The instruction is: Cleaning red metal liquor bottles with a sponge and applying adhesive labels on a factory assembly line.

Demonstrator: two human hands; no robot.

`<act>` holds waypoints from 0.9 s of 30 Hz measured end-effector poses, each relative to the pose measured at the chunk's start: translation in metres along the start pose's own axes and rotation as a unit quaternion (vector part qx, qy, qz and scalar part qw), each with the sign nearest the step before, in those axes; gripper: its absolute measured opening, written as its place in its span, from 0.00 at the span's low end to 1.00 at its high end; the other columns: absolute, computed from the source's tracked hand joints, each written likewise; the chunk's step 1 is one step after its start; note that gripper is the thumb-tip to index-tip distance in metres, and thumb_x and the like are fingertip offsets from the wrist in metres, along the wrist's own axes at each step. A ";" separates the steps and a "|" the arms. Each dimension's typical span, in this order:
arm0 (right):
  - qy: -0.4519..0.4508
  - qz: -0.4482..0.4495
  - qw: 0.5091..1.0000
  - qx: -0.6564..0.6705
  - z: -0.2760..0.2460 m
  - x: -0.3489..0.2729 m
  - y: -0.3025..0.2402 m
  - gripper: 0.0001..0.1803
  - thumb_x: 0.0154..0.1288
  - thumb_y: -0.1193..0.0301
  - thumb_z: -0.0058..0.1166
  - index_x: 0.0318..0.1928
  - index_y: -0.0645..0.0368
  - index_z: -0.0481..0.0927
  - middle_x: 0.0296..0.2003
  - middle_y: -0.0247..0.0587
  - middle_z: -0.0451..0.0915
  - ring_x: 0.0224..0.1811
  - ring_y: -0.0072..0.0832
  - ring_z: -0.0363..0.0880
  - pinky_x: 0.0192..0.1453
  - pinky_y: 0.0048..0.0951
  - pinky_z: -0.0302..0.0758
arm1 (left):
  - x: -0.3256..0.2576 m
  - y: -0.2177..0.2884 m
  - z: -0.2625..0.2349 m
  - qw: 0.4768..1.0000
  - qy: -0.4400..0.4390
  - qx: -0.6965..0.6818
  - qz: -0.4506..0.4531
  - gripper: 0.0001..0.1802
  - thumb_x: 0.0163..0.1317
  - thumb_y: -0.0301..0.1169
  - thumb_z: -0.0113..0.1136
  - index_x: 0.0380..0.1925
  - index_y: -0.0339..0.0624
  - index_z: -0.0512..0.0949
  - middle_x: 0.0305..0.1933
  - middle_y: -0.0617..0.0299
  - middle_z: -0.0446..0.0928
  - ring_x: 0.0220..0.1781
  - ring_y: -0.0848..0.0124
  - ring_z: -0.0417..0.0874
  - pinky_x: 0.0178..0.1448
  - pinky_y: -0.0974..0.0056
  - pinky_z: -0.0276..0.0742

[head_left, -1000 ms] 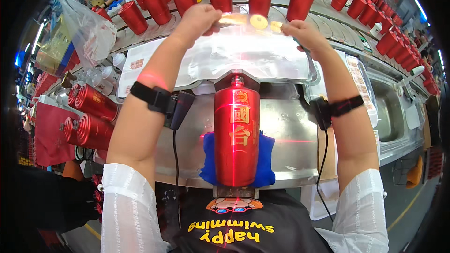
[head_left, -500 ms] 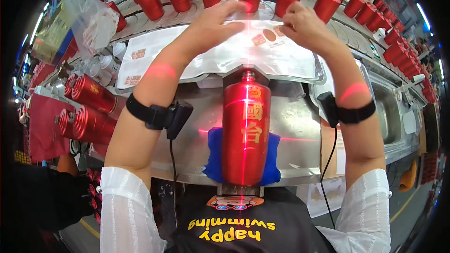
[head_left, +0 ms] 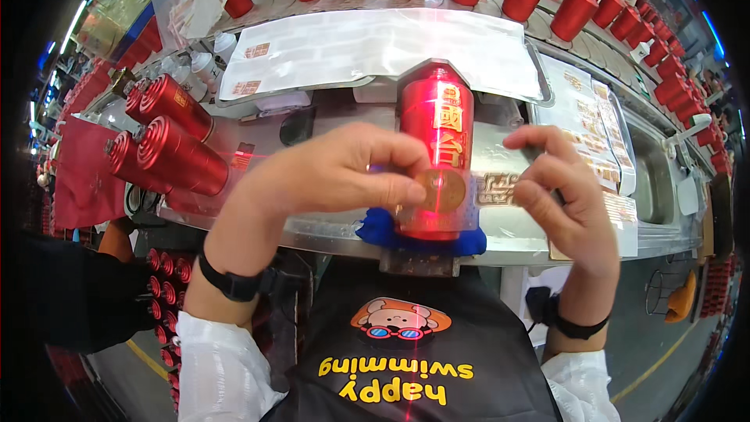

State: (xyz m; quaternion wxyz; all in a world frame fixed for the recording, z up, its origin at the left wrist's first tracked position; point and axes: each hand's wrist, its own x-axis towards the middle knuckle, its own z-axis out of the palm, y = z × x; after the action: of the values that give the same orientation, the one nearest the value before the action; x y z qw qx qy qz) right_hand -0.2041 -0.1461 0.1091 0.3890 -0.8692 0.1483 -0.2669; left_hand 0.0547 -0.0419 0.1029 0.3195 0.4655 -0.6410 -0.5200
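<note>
Your left hand (head_left: 351, 172) pinches the gold-marked strip (head_left: 448, 192) — thumb and forefinger together. Your right hand (head_left: 564, 199), fingers loosely curled, grips its other end across the red bottle (head_left: 440, 121).

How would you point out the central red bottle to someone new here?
Start at the shiny metal worktop before the person's black garment. At its near edge, a glossy red gold-lettered bottle lies, neck away, over a bright blue cloth. Unlike the red bottles grouped at left, it has a clear strip with a gold disc crossing it in view, between left hand and right hand.
</note>
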 end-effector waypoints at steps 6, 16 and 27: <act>0.050 0.106 0.990 0.083 0.038 -0.036 0.047 0.09 0.65 0.73 0.56 0.28 0.66 0.76 0.46 0.42 0.72 0.31 0.17 0.67 0.37 0.20 0.66 | -0.006 -0.038 0.032 0.978 0.113 -0.155 -0.082 0.10 0.65 0.31 0.59 0.28 0.37 0.74 0.27 0.67 0.73 0.28 0.81 0.68 0.32 0.72 0.66; 0.062 0.116 0.984 0.117 0.048 -0.035 0.066 0.10 0.64 0.72 0.56 0.27 0.66 0.76 0.46 0.42 0.72 0.31 0.18 0.67 0.37 0.20 0.66 | -0.003 -0.044 0.033 0.970 0.168 -0.148 -0.096 0.11 0.65 0.32 0.59 0.27 0.38 0.74 0.26 0.69 0.74 0.28 0.82 0.69 0.32 0.73 0.66; 0.053 0.112 0.984 0.131 0.048 -0.037 0.068 0.11 0.65 0.72 0.56 0.28 0.66 0.76 0.46 0.41 0.72 0.32 0.19 0.67 0.37 0.21 0.66 | -0.003 -0.038 0.032 0.972 0.167 -0.114 -0.118 0.11 0.64 0.33 0.60 0.26 0.39 0.73 0.26 0.70 0.74 0.28 0.83 0.69 0.31 0.74 0.66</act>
State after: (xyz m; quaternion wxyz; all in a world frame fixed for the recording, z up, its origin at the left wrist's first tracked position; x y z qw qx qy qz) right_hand -0.2096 -0.1449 0.0182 0.5187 -0.7729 0.2292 -0.2847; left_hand 0.0376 -0.0286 0.0585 0.4094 0.5781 -0.4556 -0.5391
